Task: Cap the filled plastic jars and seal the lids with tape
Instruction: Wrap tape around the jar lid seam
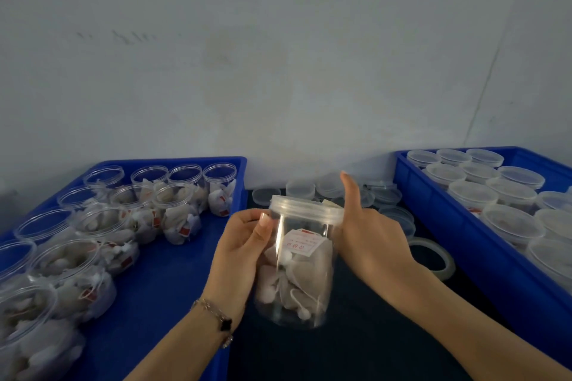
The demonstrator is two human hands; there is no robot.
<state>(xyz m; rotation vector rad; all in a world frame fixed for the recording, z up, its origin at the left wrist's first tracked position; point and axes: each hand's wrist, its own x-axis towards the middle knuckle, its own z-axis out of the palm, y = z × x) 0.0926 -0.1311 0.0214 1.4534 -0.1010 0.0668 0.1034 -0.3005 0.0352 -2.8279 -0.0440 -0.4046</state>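
the jar is clear, glossy plastic with a bright glare streak down its wall; its lid is cloudier, translucent plastic. the sachets inside look like soft matt mesh cloth with paper tags. the crates are smooth blue plastic with a dull sheen. the tape roll is clear and shiny. the bracelet looks metal.

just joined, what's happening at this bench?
A person is holding one filled clear jar between both hands: left hand on its side, right hand at the lid, which is already on. Open filled jars sit in the blue bin on the left, capped ones in the bin on the right. A tape roll lies beside the right hand, untouched.
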